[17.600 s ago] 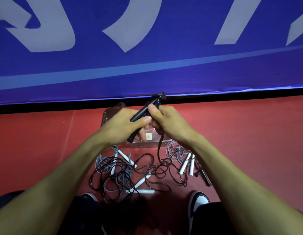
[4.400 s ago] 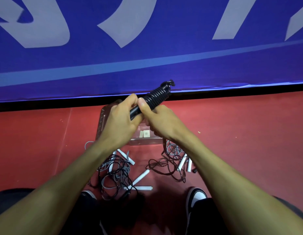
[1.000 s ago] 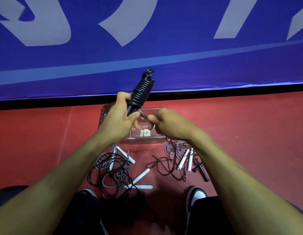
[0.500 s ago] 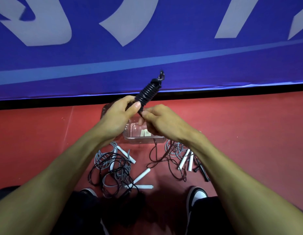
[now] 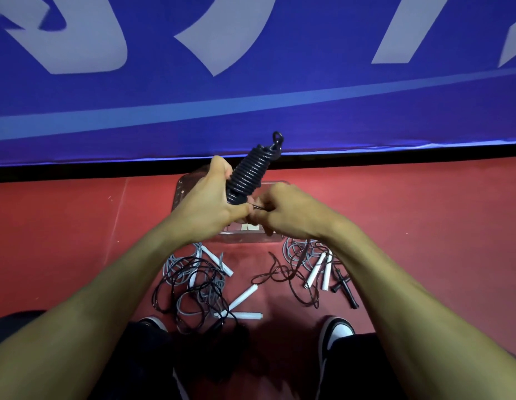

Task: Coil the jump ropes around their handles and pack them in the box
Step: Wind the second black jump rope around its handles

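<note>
Lying on the red floor near the person are loose jump ropes: a tangle of grey and black cords with white handles at the left, and at the right a second heap of grey cord with two white handles side by side and a pair of black handles just beside them. A thin dark cord is seen trailing across the floor between the two heaps. The clear plastic box is set on the floor beyond the heaps, and it is largely blocked by both hands; only its near wall, its left rim and two pale labels inside are made out, so its contents cannot be judged. Above the box, the black coiled jump rope is held tilted, its looped end pointing far and right. The left hand is clamped round its lower end, and the right hand is closed with its fingertips pinching a short length of black cord at the base of the coil; the two hands are nearly touching. The handle under the coils is hidden. A blue banner with pale lettering is cut off at the top edge. Two black-and-white shoes are partly covered by the forearms and dark trousers.
</note>
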### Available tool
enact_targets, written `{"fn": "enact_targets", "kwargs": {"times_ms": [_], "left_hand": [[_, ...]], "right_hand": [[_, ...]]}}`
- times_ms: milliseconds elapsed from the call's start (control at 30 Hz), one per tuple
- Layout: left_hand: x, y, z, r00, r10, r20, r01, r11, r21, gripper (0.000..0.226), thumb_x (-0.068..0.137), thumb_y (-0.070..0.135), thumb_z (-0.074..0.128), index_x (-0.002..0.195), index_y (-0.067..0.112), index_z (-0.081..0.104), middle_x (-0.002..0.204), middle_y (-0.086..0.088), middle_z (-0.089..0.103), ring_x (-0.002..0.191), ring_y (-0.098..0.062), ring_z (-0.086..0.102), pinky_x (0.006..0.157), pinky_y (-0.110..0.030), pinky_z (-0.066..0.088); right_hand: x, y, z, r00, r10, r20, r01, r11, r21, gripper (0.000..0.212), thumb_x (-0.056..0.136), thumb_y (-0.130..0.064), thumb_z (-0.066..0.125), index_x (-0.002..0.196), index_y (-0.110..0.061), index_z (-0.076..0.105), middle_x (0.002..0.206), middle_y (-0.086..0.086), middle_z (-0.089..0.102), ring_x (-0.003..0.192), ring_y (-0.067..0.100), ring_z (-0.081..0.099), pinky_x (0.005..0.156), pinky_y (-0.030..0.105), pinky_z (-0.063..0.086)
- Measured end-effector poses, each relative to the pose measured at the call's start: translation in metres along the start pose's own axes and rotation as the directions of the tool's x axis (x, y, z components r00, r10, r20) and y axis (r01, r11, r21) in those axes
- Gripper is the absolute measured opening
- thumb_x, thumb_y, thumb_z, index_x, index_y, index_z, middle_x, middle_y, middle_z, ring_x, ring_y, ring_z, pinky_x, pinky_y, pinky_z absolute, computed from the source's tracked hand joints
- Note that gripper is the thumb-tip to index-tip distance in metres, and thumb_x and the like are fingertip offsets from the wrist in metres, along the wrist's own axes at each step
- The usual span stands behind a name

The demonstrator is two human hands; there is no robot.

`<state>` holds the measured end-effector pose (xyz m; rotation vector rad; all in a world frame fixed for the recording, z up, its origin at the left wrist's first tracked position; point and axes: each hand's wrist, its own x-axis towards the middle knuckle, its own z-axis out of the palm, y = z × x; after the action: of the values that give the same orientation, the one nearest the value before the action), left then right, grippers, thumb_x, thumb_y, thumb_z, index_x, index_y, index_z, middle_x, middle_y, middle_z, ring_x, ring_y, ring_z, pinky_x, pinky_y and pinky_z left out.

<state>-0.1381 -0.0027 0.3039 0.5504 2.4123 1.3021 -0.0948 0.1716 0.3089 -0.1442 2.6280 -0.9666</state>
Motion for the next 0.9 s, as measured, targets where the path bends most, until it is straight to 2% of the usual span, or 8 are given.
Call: {"fn": "enact_targets", "kwargs": {"times_ms": [100,200,300,367,467,600,733,900], "left_hand": [[0.001,-0.004,0.006,1.000,0.023,0.007,-0.022,0.993,-0.114,0.050,0.083,-0.003,0.073,0.101,0.015,0.029,0.084,-0.014,0.073,0.063,-0.024,0.072,0.063,-0.050,0.059],[0.007,-0.008,0.004,0.996,0.043,-0.079,-0.052,0.992,-0.111,0.049,0.078,0.014,0.081,0.110,0.020,0.043,0.079,-0.003,0.070,0.051,-0.017,0.057,0.057,-0.041,0.047],[0.009,-0.008,0.002,0.996,0.041,-0.075,-0.054,0.982,-0.181,0.032,0.080,0.033,0.072,0.100,0.019,0.054,0.066,0.003,0.059,0.053,-0.015,0.048,0.056,-0.035,0.042],[0.009,-0.005,0.006,1.000,0.019,-0.020,-0.024,0.949,-0.314,0.028,0.089,0.039,0.061,0.099,0.013,0.054,0.065,0.004,0.053,0.057,-0.014,0.045,0.057,-0.033,0.037],[0.009,-0.002,0.010,0.998,-0.057,0.035,0.067,0.861,-0.505,0.034,0.093,0.045,0.048,0.100,0.012,0.057,0.073,-0.003,0.051,0.063,-0.017,0.044,0.063,-0.039,0.031],[0.004,-0.007,0.007,0.988,0.028,0.150,0.017,0.956,-0.292,0.034,0.095,0.050,0.047,0.106,0.022,0.062,0.083,-0.002,0.065,0.077,-0.020,0.053,0.073,-0.045,0.039],[0.005,-0.004,0.001,0.995,0.079,0.056,-0.070,0.986,-0.150,0.021,0.089,0.036,0.058,0.107,0.029,0.063,0.090,0.007,0.071,0.082,-0.011,0.065,0.084,-0.043,0.053],[0.003,-0.002,-0.004,0.998,0.053,0.021,-0.051,0.993,-0.103,0.039,0.073,0.037,0.080,0.102,0.027,0.056,0.102,0.006,0.071,0.094,-0.014,0.071,0.089,-0.040,0.055]], "right_hand": [[-0.003,0.004,-0.004,0.997,0.053,0.053,-0.047,0.993,-0.105,0.041,0.101,-0.038,0.056,0.082,-0.006,0.072,0.066,0.002,0.067,0.064,0.014,0.059,0.061,0.028,0.043],[-0.005,-0.001,-0.008,1.000,-0.016,0.000,0.016,1.000,-0.004,0.040,0.103,-0.040,0.052,0.079,-0.016,0.072,0.059,-0.006,0.056,0.053,0.004,0.050,0.055,0.023,0.038],[-0.005,-0.004,-0.011,0.998,0.001,-0.067,0.011,0.984,0.176,0.044,0.106,-0.035,0.043,0.080,-0.015,0.072,0.062,-0.006,0.056,0.048,0.001,0.046,0.054,0.021,0.035],[-0.005,-0.003,-0.011,0.998,0.001,-0.059,0.010,0.983,0.184,0.040,0.106,-0.025,0.041,0.083,-0.013,0.072,0.063,-0.005,0.058,0.047,-0.001,0.046,0.053,0.019,0.035],[-0.004,-0.002,-0.009,0.998,-0.002,-0.068,0.012,0.991,0.134,0.035,0.104,-0.018,0.043,0.082,-0.014,0.070,0.062,-0.005,0.059,0.045,-0.004,0.048,0.048,0.012,0.034],[-0.004,-0.002,-0.004,0.995,-0.014,-0.103,0.023,0.996,0.082,0.032,0.103,-0.017,0.045,0.082,-0.015,0.069,0.062,-0.005,0.061,0.052,-0.004,0.052,0.052,0.011,0.036],[-0.003,-0.005,0.003,0.993,-0.052,-0.110,0.059,0.997,0.054,0.024,0.102,-0.020,0.049,0.087,-0.014,0.066,0.075,0.002,0.067,0.075,0.021,0.062,0.068,0.033,0.048],[-0.001,-0.006,0.001,0.989,-0.059,-0.134,0.069,0.996,0.065,0.033,0.099,-0.013,0.044,0.072,-0.024,0.057,0.070,-0.003,0.066,0.066,0.009,0.061,0.061,0.023,0.046]]}}
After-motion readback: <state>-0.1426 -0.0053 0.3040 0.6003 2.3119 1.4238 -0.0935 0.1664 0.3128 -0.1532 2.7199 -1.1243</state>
